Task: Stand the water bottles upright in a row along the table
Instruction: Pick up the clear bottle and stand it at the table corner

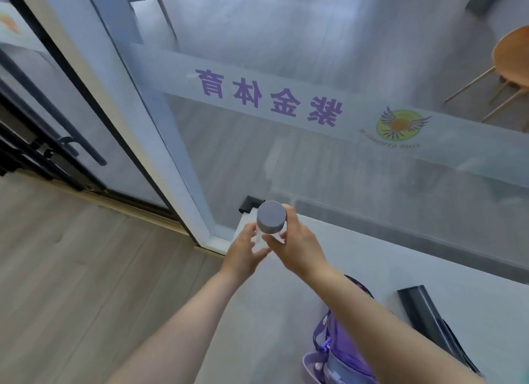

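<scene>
Two hands are closing round one clear bottle (pixel 264 236) with a grey cap (pixel 271 217), seen from straight above at the far left corner of the white table (pixel 400 257), close to the glass wall (pixel 286 143). The right hand (pixel 297 247) is wrapping the body just under the cap, fingers pressed against the plastic; the left hand (pixel 246 249) is cupping the other side with fingers partly spread, steadying rather than squeezing. The bottle is looking upright, though whether its base is touching the table is hidden by the hands. No other bottles are showing. A purple bag (pixel 340 343) and a black folded thing (pixel 429 320) are lying nearer the person on the table. To do this well, the base probably needs seating flat and clear of the table's edge, with the left hand letting go first and the right easing off last, leaving room to the right for the row.
</scene>
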